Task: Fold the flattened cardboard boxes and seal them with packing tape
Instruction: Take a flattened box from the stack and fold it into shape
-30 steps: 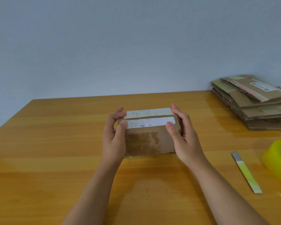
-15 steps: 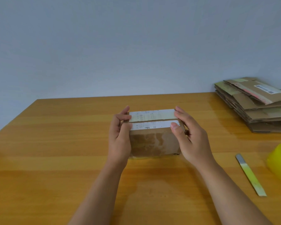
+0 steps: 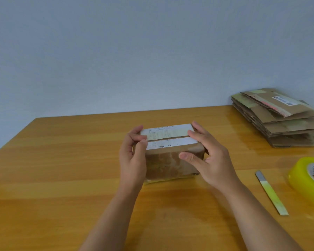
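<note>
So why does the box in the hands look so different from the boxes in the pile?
The box in the hands is folded up into a block that stands on the table; the pile of boxes lies flat, stacked by the wall. The left hand and right hand hold the folded one; nobody touches the pile. Both are brown cardboard with old labels.

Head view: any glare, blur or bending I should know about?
Head view: soft, even light; broad sheen on the table near the cardboard stack; box and both hands sharp; tape roll cut off by the right edge; slight wide-angle bending at the table's left edge.
</note>
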`<state>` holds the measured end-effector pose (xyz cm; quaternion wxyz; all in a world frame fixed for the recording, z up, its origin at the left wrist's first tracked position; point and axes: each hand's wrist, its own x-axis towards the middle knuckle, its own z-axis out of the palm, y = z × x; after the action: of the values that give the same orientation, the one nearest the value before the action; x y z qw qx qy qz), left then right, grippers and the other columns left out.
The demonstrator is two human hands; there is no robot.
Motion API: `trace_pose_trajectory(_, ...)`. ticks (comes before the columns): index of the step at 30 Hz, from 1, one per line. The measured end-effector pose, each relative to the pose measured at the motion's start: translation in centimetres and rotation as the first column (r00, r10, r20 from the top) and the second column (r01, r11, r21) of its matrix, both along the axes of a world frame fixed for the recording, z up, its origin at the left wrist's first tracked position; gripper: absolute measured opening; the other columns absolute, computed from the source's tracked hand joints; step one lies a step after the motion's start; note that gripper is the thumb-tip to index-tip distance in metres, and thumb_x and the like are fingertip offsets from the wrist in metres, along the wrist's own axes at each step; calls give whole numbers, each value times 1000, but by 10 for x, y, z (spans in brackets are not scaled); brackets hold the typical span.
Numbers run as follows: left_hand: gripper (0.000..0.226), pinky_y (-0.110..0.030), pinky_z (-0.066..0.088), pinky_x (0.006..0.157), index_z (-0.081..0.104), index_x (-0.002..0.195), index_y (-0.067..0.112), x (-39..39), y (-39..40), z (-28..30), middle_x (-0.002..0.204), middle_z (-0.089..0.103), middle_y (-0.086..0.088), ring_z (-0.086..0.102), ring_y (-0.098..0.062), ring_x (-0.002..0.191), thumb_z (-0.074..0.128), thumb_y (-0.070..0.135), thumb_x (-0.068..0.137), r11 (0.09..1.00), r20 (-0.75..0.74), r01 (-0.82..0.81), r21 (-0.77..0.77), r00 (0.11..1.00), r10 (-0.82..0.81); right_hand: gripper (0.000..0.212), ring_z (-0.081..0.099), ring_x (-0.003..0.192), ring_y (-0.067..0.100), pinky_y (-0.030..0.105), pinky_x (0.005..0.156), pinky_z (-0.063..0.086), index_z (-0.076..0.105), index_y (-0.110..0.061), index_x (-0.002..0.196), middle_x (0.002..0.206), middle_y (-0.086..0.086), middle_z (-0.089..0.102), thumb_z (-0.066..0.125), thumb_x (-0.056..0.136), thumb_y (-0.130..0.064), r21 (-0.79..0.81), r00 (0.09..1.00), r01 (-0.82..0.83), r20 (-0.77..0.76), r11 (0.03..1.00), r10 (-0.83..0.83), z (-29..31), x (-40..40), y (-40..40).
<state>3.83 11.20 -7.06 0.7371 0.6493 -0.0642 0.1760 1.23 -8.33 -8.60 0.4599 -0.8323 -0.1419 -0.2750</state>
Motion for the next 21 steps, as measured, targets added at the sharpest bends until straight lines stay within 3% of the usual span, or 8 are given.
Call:
trace_pose_trajectory(4, 13, -11, 45, 78, 55, 90, 11, 0, -1, -6, 128, 61, 12, 59, -2, 113, 54, 22, 81, 999, 16, 18, 27, 1000, -18, 73, 33, 137, -12, 7, 107, 32, 58, -21, 135, 155, -11, 39, 70, 73, -57, 23, 996, -18, -88, 1000, 20, 9, -3, -3)
trace_pose_trajectory(6, 10, -11, 45, 80, 55, 89, 14, 0, -1, -7, 127, 60, 11, 58, -5, 116, 56, 22, 82, 997, 36, 26, 70, 999, -29, 81, 30, 140, -8, 9, 108, 30, 53, -23, 139, 157, -17, 32, 69, 70, -61, -41, 988, -8, -152, 999, 1, 10, -4, -4)
trace_pose_trajectory(9, 10, -16, 44, 81, 59, 84, 22, 2, 2, -8, 122, 60, 12, 54, -11, 121, 56, 31, 84, 938, 179, -82, 338, 984, 22, 86, 23, 137, -10, 5, 102, 24, 44, -24, 143, 160, -22, 22, 68, 70, -62, -167, 978, 21, -199, 986, -54, 8, -4, -4)
trace_pose_trajectory(11, 23, -29, 47, 90, 65, 84, 16, 6, 8, -9, 123, 63, 5, 54, -20, 122, 54, 35, 89, 740, 407, -342, 579, 908, 101, 87, 23, 135, -9, 13, 104, 28, 43, -23, 144, 160, -20, 21, 65, 70, -64, -215, 978, 50, -187, 975, -91, 9, -4, -3)
trace_pose_trajectory(13, 29, -45, 46, 98, 70, 86, 12, 6, 10, -6, 123, 67, -3, 55, -29, 124, 54, 35, 95, 493, 618, -575, 654, 781, 91, 87, 27, 134, -5, 20, 104, 33, 45, -20, 143, 160, -16, 23, 61, 71, -67, -227, 982, 71, -157, 971, -109, 9, -4, -2)
trace_pose_trajectory(15, 38, -49, 43, 103, 73, 101, 13, -1, 2, -3, 126, 67, -5, 55, -30, 127, 50, 44, 99, 344, 643, -600, 722, 766, -15, 81, 31, 130, -5, 23, 100, 40, 48, -18, 141, 158, -13, 28, 61, 75, -64, -223, 987, 90, -114, 971, -117, 8, -6, -1)
trace_pose_trajectory(18, 54, -47, 40, 106, 68, 122, 15, -13, -13, -7, 130, 65, -3, 58, -26, 124, 41, 56, 101, 197, 598, -573, 796, 796, -98, 66, 36, 126, -3, 32, 93, 52, 47, -19, 143, 157, -10, 26, 70, 85, -41, -250, 986, 122, -80, 961, -146, 5, -8, -2)
trace_pose_trajectory(21, 50, -47, 41, 102, 67, 124, 16, -13, -15, -7, 129, 65, -2, 60, -24, 122, 41, 52, 101, 180, 611, -592, 786, 787, -84, 78, 37, 134, 6, 31, 98, 50, 31, -27, 152, 160, -15, 17, 70, 87, -42, -247, 983, 98, -127, 964, -132, 7, -14, -3)
